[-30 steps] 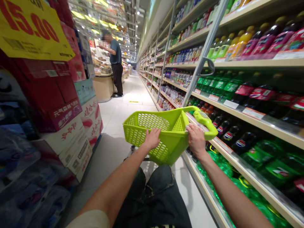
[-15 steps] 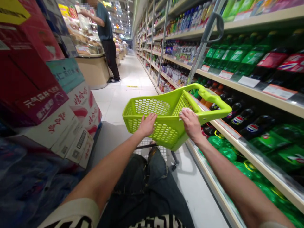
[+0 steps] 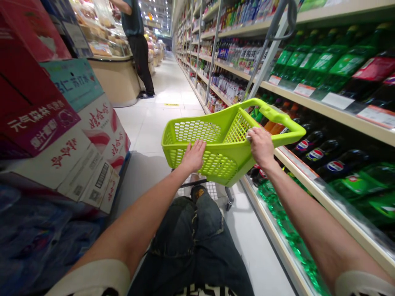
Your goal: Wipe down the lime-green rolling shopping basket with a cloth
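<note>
A lime-green plastic basket (image 3: pixel 216 139) with a mesh wall sits on a small wheeled frame in the aisle, tilted up toward the right. My left hand (image 3: pixel 194 155) lies on the basket's near wall with its fingers over the rim. My right hand (image 3: pixel 261 144) grips the near right corner where the green handle (image 3: pixel 279 123) joins, fingers curled, with something small and white under them that I cannot make out. My knee in dark jeans is just below the basket.
Shelves of soft-drink bottles (image 3: pixel 317 152) run along the right, with more green bottles at floor level. Stacked red and white cartons (image 3: pixel 77 139) stand on the left. A person in dark clothes (image 3: pixel 135 45) stands at a counter farther up the white-tiled aisle.
The view has tipped downward. The basket has risen slightly in view and tilted more, and my right hand has moved from the rim up to the handle corner.
</note>
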### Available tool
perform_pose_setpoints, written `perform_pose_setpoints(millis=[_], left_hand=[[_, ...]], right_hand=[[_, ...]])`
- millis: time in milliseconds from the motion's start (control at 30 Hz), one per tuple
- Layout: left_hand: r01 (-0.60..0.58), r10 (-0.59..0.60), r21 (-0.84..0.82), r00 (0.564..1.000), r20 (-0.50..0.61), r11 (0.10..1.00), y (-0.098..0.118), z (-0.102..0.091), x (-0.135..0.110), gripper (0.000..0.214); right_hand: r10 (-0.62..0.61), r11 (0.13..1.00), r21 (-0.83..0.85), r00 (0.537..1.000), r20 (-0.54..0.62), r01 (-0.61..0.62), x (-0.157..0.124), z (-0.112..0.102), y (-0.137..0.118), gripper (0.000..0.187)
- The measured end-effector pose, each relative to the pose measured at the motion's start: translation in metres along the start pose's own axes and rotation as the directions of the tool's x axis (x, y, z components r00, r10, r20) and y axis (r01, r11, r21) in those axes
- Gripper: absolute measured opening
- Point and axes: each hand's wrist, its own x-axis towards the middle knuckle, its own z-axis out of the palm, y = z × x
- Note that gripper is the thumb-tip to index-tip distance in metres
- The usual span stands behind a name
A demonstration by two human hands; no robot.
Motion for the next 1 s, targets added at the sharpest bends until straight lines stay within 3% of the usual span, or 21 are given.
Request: perform_pose_setpoints(millis=[100,267,367,467,600,667,800,900,1000], left_hand=[[-0.001,0.001,-0.004,1.000,0.029,1.000,-0.005,-0.003,0.002,0.070],[0.017,-0.017,0.006,1.000,0.000,1.000,-0.024,-0.001,0.000,0.069],[0.054,-0.054,0.025,0.998,-0.021,0.998,-0.033,0.001,-0.003,0.071],[0.078,-0.078,0.044,0.997,-0.009,0.996,-0.036,0.000,-0.005,0.072],[0.064,-0.063,0.055,0.998,-0.006,0.996,-0.039,0.000,-0.010,0.072],[0.102,-0.100,0.061,0.994,-0.040,0.993,-0.042,0.001,-0.014,0.071],[0.186,-0.180,0.066,0.980,-0.086,0.980,-0.041,0.005,-0.022,0.072],[0.167,-0.158,0.086,0.982,-0.100,0.982,-0.036,0.006,-0.027,0.071],[0.127,-0.114,0.120,0.987,-0.109,0.985,-0.034,0.005,-0.032,0.068]], right_hand=[[-0.014,1.000,0.008,1.000,-0.011,0.014,0.000,0.004,-0.005,0.030],[-0.164,0.984,0.091,0.983,0.080,0.156,0.000,0.014,-0.021,0.030],[-0.037,0.999,0.034,0.999,0.015,0.037,0.006,0.010,-0.016,0.029],[0.021,1.000,0.018,0.999,-0.030,-0.021,0.007,0.015,-0.031,0.029],[-0.136,0.987,0.091,0.989,0.053,0.131,0.000,0.024,-0.053,0.030],[-0.142,0.987,0.082,0.988,0.068,0.136,-0.004,0.016,-0.044,0.029],[0.022,1.000,0.011,0.999,-0.040,-0.021,-0.012,-0.003,-0.022,0.030],[0.010,1.000,0.000,0.997,-0.078,-0.010,-0.016,0.009,-0.044,0.031],[-0.109,0.993,0.042,0.994,-0.003,0.109,-0.014,0.024,-0.066,0.029]])
